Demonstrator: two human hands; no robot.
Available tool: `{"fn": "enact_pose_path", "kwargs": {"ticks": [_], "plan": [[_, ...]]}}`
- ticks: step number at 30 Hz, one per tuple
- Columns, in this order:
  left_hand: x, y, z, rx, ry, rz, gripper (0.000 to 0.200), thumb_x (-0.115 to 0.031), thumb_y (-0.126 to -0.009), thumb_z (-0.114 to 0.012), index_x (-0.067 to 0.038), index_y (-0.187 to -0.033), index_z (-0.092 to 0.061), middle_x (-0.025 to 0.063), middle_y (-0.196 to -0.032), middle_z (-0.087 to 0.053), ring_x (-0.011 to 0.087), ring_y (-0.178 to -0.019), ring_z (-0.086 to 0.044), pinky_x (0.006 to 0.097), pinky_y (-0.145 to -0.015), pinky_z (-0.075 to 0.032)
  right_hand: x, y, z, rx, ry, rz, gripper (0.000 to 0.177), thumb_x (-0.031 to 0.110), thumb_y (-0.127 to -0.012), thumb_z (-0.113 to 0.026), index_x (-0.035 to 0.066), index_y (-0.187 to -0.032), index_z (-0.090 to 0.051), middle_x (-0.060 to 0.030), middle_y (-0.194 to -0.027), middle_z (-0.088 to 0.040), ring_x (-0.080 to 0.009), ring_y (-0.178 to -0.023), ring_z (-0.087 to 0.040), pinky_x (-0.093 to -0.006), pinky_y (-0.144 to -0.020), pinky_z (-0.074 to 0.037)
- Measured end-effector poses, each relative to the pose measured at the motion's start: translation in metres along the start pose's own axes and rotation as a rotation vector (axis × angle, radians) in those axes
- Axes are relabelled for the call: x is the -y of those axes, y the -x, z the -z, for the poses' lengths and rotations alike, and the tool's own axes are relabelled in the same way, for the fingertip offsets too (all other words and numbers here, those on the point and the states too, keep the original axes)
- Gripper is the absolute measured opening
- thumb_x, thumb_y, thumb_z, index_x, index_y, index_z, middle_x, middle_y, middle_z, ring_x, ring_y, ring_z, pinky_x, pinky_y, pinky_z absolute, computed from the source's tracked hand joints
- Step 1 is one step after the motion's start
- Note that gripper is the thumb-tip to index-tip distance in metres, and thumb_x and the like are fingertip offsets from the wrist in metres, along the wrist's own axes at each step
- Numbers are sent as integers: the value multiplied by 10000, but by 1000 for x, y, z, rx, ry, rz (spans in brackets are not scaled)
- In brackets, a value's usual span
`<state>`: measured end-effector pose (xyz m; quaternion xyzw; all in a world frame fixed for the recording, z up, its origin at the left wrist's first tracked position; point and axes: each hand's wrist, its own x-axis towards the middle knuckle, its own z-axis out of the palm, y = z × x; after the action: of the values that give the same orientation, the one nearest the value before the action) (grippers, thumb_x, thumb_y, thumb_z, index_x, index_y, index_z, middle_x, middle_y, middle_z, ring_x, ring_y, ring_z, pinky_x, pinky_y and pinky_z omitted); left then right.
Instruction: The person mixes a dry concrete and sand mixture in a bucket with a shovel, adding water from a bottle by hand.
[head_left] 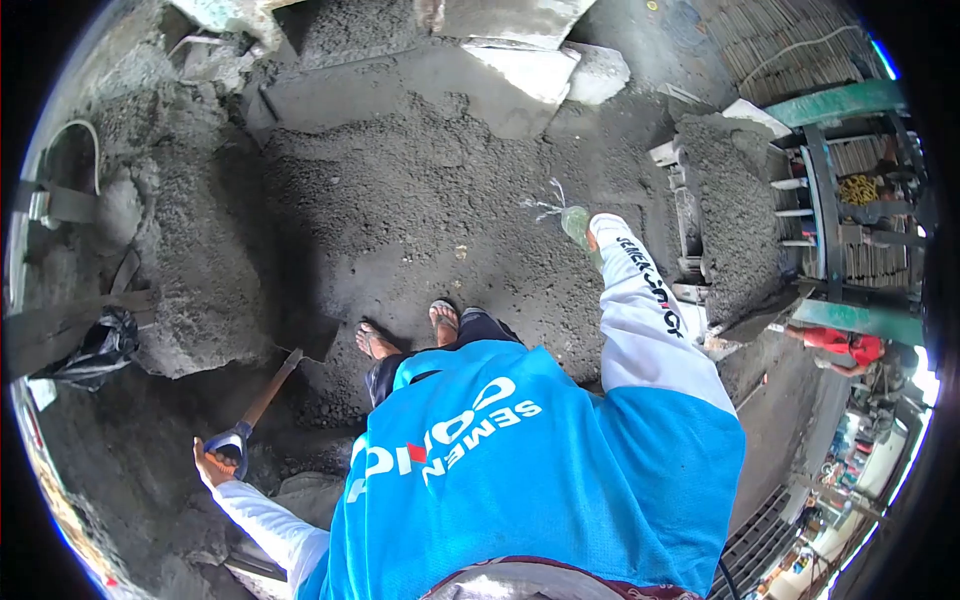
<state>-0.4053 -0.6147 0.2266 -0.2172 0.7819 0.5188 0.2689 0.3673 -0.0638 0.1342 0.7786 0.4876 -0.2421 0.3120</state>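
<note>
My left hand (212, 464) is closed on the blue D-shaped grip of a shovel (268, 396). Its wooden shaft slants up and right to the foot of a grey heap, and I cannot see a blade. Out to the right, my right hand (597, 229) grips a greenish clear plastic bottle (576, 226) tipped away from me. Water (545, 203) splashes from its mouth above the grey, gritty floor material (400, 190). My feet (372, 340) stand in sandals at the near edge of this material.
A tall grey sand-like heap (195, 230) rises on the left, with a black plastic bag (105, 345) beside it. Pale slabs (525, 70) lie at the far side. On the right are another grey pile (735, 200), a green-beamed frame (840, 103) and a person in red (845, 345).
</note>
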Motion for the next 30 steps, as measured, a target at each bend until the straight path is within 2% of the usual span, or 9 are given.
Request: {"fn": "enact_pose_path", "kwargs": {"ticks": [4, 5, 8, 12, 16, 20, 22, 25, 30], "plan": [[9, 29, -3, -44, 47, -29, 517, -558, -787, -687, -154, -661, -390, -16, -487, -351, 150, -360, -357, 304, -346, -320, 15, 19, 18, -58, 100, 106, 458, 494, -894, -508, 163, -1162, -676, -77, -1234, -637, -265, -1174, -581, -387, -975, -447], [14, 28, 4, -25, 67, -16, 515, -562, -783, -688, -152, -670, -397, -15, -490, -352, 153, -362, -357, 308, -351, -318, 17, 35, 26, -135, 295, 196, 404, 436, -893, -519, 155, -1127, -690, -90, -1189, -657, -279, -1137, -603, -403, -934, -463], [30, 22, 15, -30, 90, 4, 521, -579, -771, -688, -146, -690, -410, -14, -496, -355, 159, -364, -355, 313, -358, -315, 19, 25, 23, -224, 289, 237, 274, 220, -883, -554, 109, -1085, -702, -146, -1160, -653, -306, -1109, -621, -424, -907, -495], [31, 23, 21, -82, 74, 12, 539, -602, -757, -687, -144, -699, -410, -12, -498, -354, 160, -364, -356, 318, -364, -314, 78, 46, 49, -103, 227, 269, 255, 107, -695, -672, 70, -941, -727, -168, -1010, -697, -326, -972, -677, -440, -800, -529], [21, 8, 23, 9, 86, 27, 539, -604, -777, -666, -158, -672, -381, -19, -492, -330, 153, -370, -355, 317, -367, -311, 159, 85, 51, -191, 324, 629, 334, 16, -525, -672, 75, -849, -727, -188, -879, -696, -361, -845, -687, -416, -699, -529], [8, 13, 11, -26, 52, -7, 501, -572, -780, -685, -163, -670, -417, -24, -489, -333, 144, -376, -350, 306, -368, -304, 248, 68, -2, -200, -857, 767, 87, 160, -744, -698, 130, -820, -729, -45, -694, -660, -171, -565, -599, -347, -490, -466], [5, 14, 9, 31, 66, -22, 495, -553, -779, -698, -160, -657, -423, -25, -491, -343, 143, -377, -351, 300, -372, -302, 342, 50, 1, -436, 868, 824, 142, 105, -708, -685, 99, -842, -731, -61, -780, -696, -204, -684, -663, -364, -586, -523], [-2, 26, 0, -23, 59, -71, 471, -512, -775, -725, -145, -655, -455, -19, -495, -373, 139, -382, -368, 299, -374, -309, 374, 178, 36, -381, 530, 940, 206, 62, -684, -662, 67, -878, -729, -85, -884, -719, -249, -836, -700, -375, -709, -561], [0, 33, 9, -36, 91, -116, 404, -454, -786, -735, -134, -688, -508, -14, -501, -412, 123, -374, -400, 274, -360, -323, 421, 233, 40, -386, 544, 968, 201, 85, -667, -718, 31, -861, -718, -133, -908, -715, -301, -893, -701, -390, -767, -569]]}}
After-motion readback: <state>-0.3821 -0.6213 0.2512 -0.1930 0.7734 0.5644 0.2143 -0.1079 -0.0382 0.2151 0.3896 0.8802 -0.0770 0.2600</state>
